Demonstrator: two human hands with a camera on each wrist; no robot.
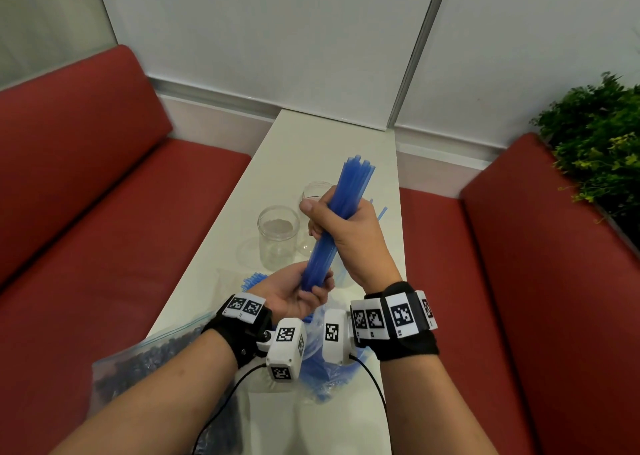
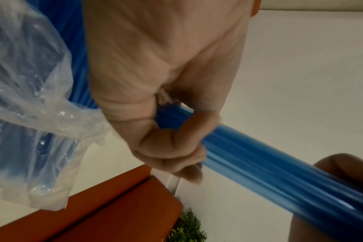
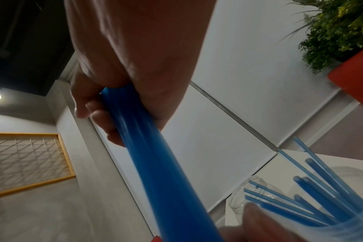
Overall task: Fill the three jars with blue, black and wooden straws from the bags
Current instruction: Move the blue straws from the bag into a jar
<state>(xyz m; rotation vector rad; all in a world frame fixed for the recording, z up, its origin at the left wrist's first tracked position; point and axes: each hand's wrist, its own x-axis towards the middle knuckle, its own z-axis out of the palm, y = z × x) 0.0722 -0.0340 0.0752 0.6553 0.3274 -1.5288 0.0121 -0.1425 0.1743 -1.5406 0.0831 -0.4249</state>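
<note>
A thick bundle of blue straws (image 1: 341,212) stands tilted above the white table (image 1: 311,142). My right hand (image 1: 346,226) grips its middle and my left hand (image 1: 301,291) holds its lower end. In the left wrist view, the left hand (image 2: 176,144) curls round the bundle (image 2: 280,172) beside the clear bag of blue straws (image 2: 31,114). The right wrist view has the right hand (image 3: 114,101) wrapped round the bundle (image 3: 155,155). A jar with several blue straws (image 3: 321,201) stands below. Two empty clear jars (image 1: 278,236) (image 1: 315,193) stand on the table.
A zip bag of black straws (image 1: 156,361) lies at the table's near left corner, and the blue straw bag (image 1: 322,371) lies under my wrists. Red benches (image 1: 104,194) (image 1: 519,281) flank the narrow table. A green plant (image 1: 602,142) stands at the right.
</note>
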